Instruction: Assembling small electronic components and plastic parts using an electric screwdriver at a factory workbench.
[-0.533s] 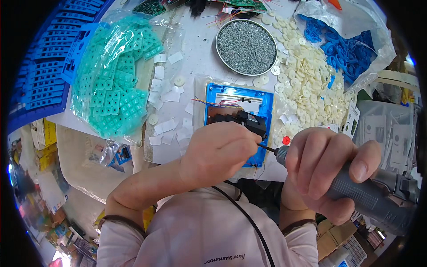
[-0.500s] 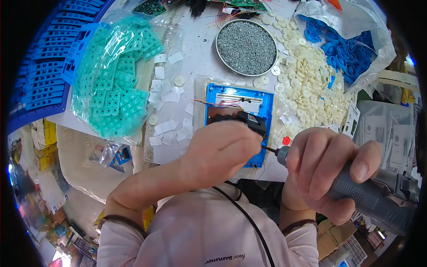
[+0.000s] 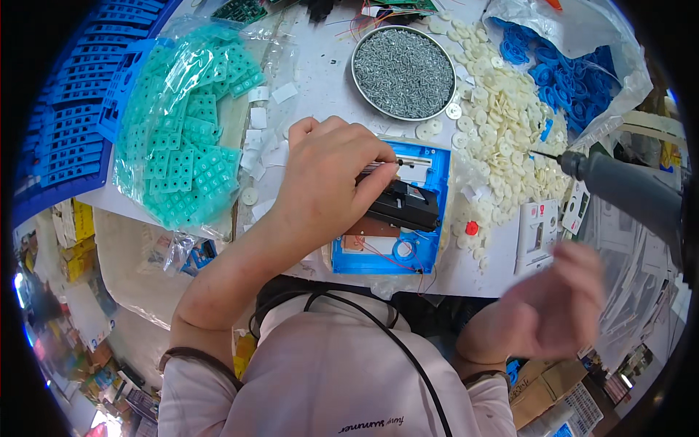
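On the table [image 3: 320, 95], a dish [image 3: 416, 119] holds screws [image 3: 403, 71] at one o'clock, a bag [image 3: 177, 255] green keypads [image 3: 207, 109] at ten. At centre, the left hand [image 3: 331, 167] bends over a blue case [image 3: 441, 178] holding a black block [image 3: 404, 210]; whether the fingers [image 3: 376, 182] pinch anything, I cannot tell. The blurred right hand [image 3: 557, 306] is spread at four.

White desk [image 3: 324, 65], edges bowed; brown cardboard box [image 3: 540, 393] low at right, yellow packages [image 3: 76, 227] at left; bright light [image 3: 103, 419] (window or lamp, unclear) lower left.
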Demonstrator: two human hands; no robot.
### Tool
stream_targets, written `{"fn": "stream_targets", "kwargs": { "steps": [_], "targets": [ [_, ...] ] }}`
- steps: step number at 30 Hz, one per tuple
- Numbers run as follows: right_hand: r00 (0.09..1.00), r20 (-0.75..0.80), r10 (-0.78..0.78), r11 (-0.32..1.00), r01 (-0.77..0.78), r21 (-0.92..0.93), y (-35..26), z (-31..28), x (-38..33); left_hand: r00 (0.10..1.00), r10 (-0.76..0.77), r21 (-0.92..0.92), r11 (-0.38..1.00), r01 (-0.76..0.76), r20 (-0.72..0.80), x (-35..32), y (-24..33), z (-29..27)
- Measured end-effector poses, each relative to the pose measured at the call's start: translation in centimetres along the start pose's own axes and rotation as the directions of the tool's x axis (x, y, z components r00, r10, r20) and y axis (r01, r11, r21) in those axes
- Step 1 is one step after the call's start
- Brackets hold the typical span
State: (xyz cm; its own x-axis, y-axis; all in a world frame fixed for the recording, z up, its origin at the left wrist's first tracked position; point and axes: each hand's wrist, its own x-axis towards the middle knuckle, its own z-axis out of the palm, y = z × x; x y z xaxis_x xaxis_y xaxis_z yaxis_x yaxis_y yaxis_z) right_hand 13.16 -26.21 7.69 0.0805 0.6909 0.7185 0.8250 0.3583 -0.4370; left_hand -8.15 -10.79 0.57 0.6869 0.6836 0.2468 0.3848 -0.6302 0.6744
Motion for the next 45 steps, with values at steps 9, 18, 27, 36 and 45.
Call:
{"fn": "stream_targets", "kwargs": {
  "steps": [9,18,27,36,45],
  "targets": [
    [0.83,0.512,0.22,0.972,-0.229,-0.047,2.0,6.0,-2.4,0.995,0.075,-0.075,0.995,-0.07,0.059,0.7,-0.4,-0.4],
    [0.798,0.573,0.186,0.97,-0.241,0.021,3.1,5.7,-1.5,0.959,0.21,-0.086,0.977,-0.197,0.191,1.1,-1.1,-1.4],
    [0.789,0.59,0.17,0.967,-0.248,0.053,3.3,5.8,-1.2,0.912,0.278,-0.103,0.96,-0.259,0.302,2.8,-0.9,-1.8],
    [0.763,0.631,0.139,0.969,-0.237,0.073,3.7,6.2,-1.5,0.892,0.191,-0.065,0.982,-0.18,0.409,3.6,-0.5,-2.1],
    [0.745,0.656,0.122,0.981,-0.193,0.036,2.9,6.1,-1.4,0.908,0.026,-0.131,0.991,0.033,0.418,3.6,-0.4,-1.9]
  ]
}}
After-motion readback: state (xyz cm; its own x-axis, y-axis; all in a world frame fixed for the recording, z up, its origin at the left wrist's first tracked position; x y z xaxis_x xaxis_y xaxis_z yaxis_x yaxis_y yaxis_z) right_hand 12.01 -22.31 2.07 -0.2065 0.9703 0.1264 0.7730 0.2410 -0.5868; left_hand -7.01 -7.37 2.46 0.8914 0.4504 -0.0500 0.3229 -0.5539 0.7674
